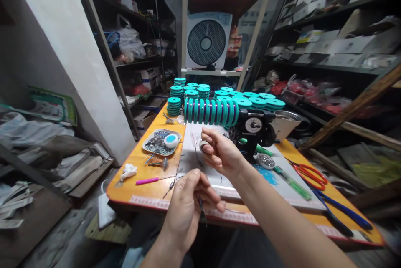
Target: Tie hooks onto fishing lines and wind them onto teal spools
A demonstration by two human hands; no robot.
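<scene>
My left hand (188, 205) is in front of the table's near edge, its fingers curled and thumb pressed to them. A thin dark piece (201, 209), like a strand with a small dark fitting, hangs from those fingers; its kind is unclear. Beyond it, over the grey mat, my right hand (224, 149) is closed around a small round whitish spool (203, 146). A dark thin strand (197, 155) shows beside the spool. Behind my right hand, a row of teal foam line winders (211, 111) sits on the shaft of a black winding machine (253, 130).
A tray (147, 149) of small metal parts holds a blue-and-white round container (171, 140). Left lies a pink-handled needle tool (147, 180). Right are red-handled scissors (313, 176), blue-handled pliers (341, 209) and a green tube (294, 184). Stacked teal winders (173, 105) stand behind.
</scene>
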